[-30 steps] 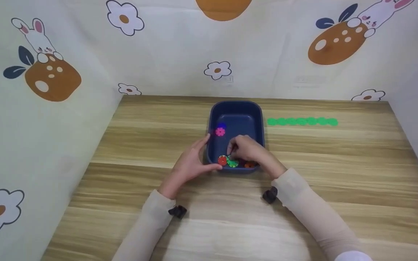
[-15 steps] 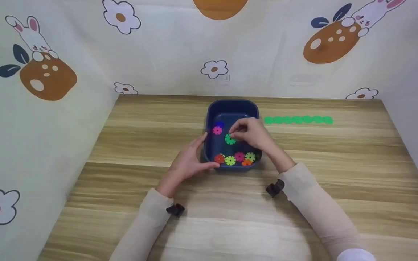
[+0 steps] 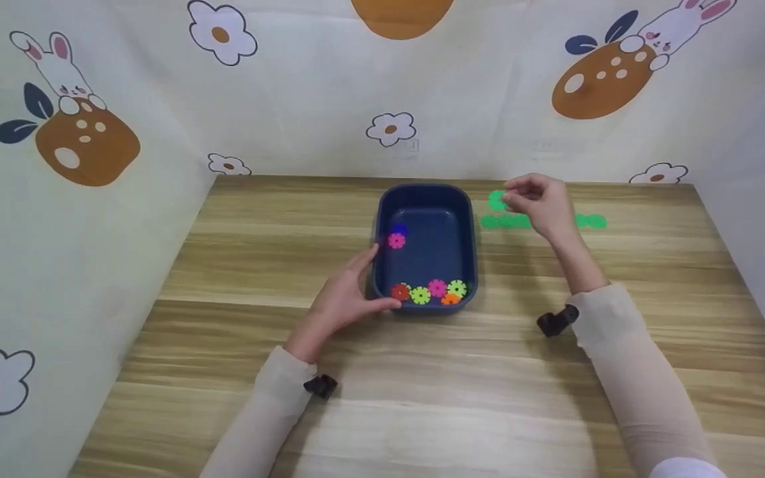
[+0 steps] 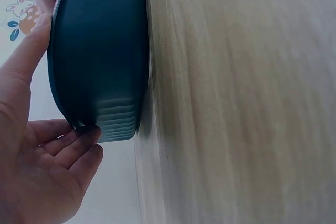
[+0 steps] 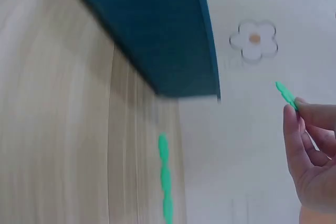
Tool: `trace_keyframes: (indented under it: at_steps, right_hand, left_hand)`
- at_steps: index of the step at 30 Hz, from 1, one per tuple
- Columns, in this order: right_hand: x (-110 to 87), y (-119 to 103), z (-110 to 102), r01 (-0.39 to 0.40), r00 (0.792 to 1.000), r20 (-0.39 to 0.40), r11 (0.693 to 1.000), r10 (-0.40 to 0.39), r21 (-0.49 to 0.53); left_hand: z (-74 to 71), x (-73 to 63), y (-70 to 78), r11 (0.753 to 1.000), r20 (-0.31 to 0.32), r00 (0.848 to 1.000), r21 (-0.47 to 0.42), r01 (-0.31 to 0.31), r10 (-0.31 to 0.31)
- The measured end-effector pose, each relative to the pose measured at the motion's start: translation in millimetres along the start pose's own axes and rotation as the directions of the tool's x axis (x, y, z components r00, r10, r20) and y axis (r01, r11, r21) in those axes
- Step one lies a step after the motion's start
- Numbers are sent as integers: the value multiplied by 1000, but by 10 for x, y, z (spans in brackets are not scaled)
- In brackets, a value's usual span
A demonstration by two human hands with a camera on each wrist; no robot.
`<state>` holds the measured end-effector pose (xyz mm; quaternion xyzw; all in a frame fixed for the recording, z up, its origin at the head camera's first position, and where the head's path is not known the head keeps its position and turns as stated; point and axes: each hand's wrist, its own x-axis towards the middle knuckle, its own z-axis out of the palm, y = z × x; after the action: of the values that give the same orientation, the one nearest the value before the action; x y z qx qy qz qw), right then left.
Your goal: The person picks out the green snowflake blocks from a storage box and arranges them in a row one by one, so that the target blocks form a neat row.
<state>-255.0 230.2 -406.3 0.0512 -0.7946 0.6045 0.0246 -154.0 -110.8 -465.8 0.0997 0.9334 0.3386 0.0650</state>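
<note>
My left hand [image 3: 346,299] rests against the near-left corner of a dark blue plastic bin [image 3: 430,255]. Its thumb lies along the front rim and its fingers touch the left side; in the left wrist view they meet the bin's outer wall [image 4: 102,51]. Above the table right of the bin, my right hand [image 3: 548,207] pinches a green notched disc [image 3: 497,200] between thumb and fingers. Below that hand runs a line of green discs [image 3: 491,222], its middle hidden behind the hand. The right wrist view shows the held disc [image 5: 285,95] edge-on.
Inside the bin, yellow-green discs [image 3: 420,295], a red disc [image 3: 400,292], a pink disc [image 3: 437,287] and an orange disc [image 3: 451,299] lie along the near end. Another pink disc [image 3: 396,241] overlaps a blue disc [image 3: 400,229] at the left wall. A patterned backdrop [image 3: 303,99] stands behind the wooden table [image 3: 276,232].
My right hand has lifted a green disc out of the bin and carried it right and away from me, over the green line. The left hand has stayed at the bin's corner.
</note>
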Motion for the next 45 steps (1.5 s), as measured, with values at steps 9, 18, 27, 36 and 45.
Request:
trace_keyframes:
  at_steps: [9, 18, 27, 36, 45]
  right_hand:
    - [44, 309, -745, -145, 955, -244, 983, 168, 109]
    - [24, 706, -1287, -340, 842, -364, 916, 398, 215]
    - [-65, 1038, -1594, -533, 762, -398, 844, 510, 61]
    - [-80, 1150, -1505, -561, 817, -416, 717, 399, -414]
    - [-38, 1020, -1604, -544, 787, -389, 836, 479, -70]
  left_hand:
    - [-19, -33, 0, 1000, -2, 1000, 25, -5, 6]
    - [0, -37, -1, 1000, 13, 1000, 12, 22, -23]
    - [55, -11, 33, 1000, 24, 1000, 11, 7, -7]
    - [75, -32, 21, 1000, 17, 1000, 6, -13, 13]
    - [1, 10, 56, 999, -3, 999, 32, 35, -35]
